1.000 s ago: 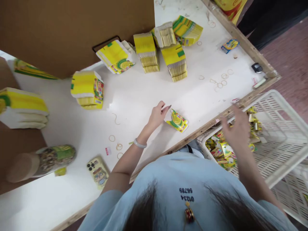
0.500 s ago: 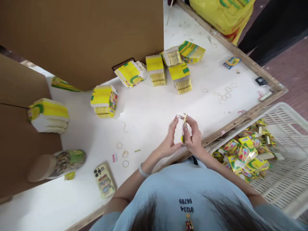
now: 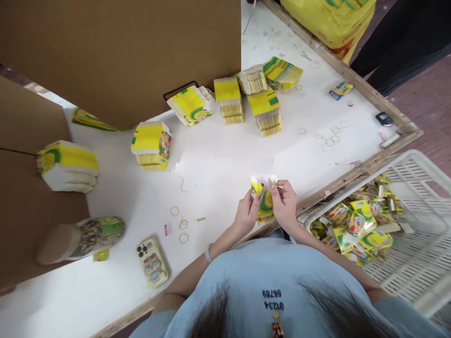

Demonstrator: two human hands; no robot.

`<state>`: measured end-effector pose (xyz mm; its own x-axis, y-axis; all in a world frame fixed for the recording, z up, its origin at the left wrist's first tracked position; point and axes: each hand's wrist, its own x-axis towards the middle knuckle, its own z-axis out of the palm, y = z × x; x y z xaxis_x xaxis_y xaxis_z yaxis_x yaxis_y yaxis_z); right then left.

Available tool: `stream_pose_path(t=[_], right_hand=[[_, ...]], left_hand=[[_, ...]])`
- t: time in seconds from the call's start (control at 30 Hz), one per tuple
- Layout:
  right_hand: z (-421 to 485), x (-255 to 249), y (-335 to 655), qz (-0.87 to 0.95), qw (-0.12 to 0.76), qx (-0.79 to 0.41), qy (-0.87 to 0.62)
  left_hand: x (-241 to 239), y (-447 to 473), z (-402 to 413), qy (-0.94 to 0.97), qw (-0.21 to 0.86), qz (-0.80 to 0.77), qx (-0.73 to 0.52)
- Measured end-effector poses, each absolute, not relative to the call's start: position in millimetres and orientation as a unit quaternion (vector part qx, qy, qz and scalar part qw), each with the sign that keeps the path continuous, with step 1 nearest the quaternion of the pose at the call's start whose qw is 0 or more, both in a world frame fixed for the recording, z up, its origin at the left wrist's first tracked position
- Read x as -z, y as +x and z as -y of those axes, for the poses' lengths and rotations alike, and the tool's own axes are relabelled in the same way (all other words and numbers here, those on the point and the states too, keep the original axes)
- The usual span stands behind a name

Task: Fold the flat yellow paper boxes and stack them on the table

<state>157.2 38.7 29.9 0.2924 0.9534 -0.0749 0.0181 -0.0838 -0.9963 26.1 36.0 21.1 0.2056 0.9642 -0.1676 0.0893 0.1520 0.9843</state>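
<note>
Near the table's front edge, my left hand (image 3: 247,210) and my right hand (image 3: 284,203) hold a small yellow and green cardboard box (image 3: 267,206) between them. Its printed face with a round green design is turned up, and a white flap shows at the far end. The left thumb and fingers pinch the box's left side. My right thumb lies on the top near the flap, with the fingers around the right edge. Farther off on the white table (image 3: 218,164) stand bundles of flat yellow cartons (image 3: 266,115), one of them a stack (image 3: 228,101) with its edges facing me.
A white plastic basket (image 3: 419,253) of yellow boxes stands at my right. To the left are a phone (image 3: 153,263), a jar (image 3: 102,236) and brown cardboard (image 3: 141,56). Rubber bands (image 3: 183,223) lie scattered. A blue box (image 3: 341,90) sits at the right, near the wooden rim (image 3: 369,101).
The box has turned from edge-on to face-up. My left hand, apart from it with fingers spread before, now grips its left side.
</note>
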Motion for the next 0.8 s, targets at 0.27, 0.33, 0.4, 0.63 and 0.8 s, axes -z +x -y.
stream_pose_path(t=[0.27, 0.33, 0.4, 0.63, 0.8], right_hand=[[-9, -22, 181, 0.447, 0.497, -0.494, -0.556], [-5, -22, 188, 0.472, 0.461, -0.519, -0.544], [-3, -23, 191, 0.495, 0.443, -0.522, -0.535], [4, -15, 207, 0.587, 0.484, -0.413, -0.500], [5, -19, 225, 0.666, 0.416, -0.456, -0.420]], left_hand=[[-17, 14, -1, 0.419, 0.690, -0.437, -0.397], [-19, 9, 3, 0.420, 0.717, -0.414, -0.371], [-21, 5, 3, 0.430, 0.725, -0.396, -0.364], [-25, 9, -1, 0.471, 0.682, -0.424, -0.365], [-33, 10, -6, 0.499, 0.664, -0.457, -0.317]])
